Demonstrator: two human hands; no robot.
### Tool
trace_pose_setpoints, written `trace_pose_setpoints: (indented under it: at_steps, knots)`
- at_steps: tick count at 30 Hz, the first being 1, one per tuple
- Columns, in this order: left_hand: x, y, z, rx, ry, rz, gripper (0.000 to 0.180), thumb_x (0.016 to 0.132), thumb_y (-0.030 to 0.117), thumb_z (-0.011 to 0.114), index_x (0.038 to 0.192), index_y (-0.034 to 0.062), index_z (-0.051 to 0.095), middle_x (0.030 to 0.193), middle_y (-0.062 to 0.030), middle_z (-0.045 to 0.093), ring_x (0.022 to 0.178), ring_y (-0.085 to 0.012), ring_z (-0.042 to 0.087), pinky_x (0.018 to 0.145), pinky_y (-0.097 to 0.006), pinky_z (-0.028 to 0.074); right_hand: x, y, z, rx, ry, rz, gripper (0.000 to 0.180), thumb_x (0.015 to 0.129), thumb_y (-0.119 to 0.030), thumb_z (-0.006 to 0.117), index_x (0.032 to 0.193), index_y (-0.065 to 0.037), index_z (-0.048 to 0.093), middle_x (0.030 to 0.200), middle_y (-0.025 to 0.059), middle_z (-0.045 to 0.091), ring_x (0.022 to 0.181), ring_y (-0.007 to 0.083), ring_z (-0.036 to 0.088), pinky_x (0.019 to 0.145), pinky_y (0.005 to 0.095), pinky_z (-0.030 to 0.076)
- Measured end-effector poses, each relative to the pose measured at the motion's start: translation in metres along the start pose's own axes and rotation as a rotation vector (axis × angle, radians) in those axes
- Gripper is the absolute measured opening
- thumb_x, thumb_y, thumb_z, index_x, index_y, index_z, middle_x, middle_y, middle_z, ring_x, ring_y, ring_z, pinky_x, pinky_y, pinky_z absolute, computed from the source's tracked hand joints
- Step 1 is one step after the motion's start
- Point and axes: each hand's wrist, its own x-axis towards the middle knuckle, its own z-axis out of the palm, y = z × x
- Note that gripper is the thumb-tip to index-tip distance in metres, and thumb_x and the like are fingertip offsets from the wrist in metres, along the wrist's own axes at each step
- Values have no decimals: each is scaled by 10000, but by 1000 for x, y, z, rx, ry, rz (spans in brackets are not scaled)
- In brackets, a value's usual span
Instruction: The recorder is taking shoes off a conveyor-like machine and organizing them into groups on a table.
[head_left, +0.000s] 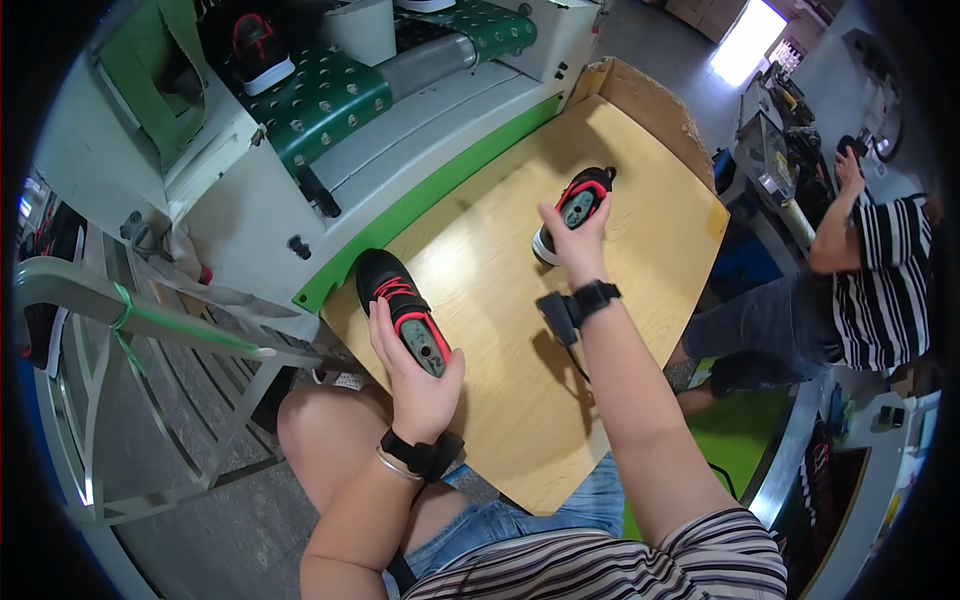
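Note:
A black sneaker with red laces and red lining is gripped at its side and heel by my left hand. A green shoe last fills its opening, and its toe points away from me to the left. My right hand is wrapped round the matching black sneaker, farther off to the right. That one also has a red lining and a green last inside, and a white sole edge shows at its near end. Both sneakers are over a pale wooden tabletop; whether they touch it I cannot tell.
Behind the tabletop runs a machine with a green dotted conveyor belt, carrying another sneaker. Cardboard edges the far right corner. At left stands a metal rack. A person in a striped shirt works at right.

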Motion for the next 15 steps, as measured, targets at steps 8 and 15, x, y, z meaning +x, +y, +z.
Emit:
trace_pose_setpoints:
  at_steps: [8,15]
  knots:
    - [49,92,-74,-1056,31,-308,828,823,-34,590,1574,-50,239,1420,-163,504,1238,-241,556,1084,-341,433,10,-53,-31,680,-42,252,787,786,5,709,1468,-52,321,1248,199,583,1085,235,635,937,349,531]
    - [149,162,-65,-385,320,283,825,872,112,652,1541,-113,225,1382,-215,504,1255,-288,522,1124,-367,374,137,-197,4,408,-297,-432,643,804,-92,741,1360,-44,422,1250,180,626,1087,257,645,955,345,520]
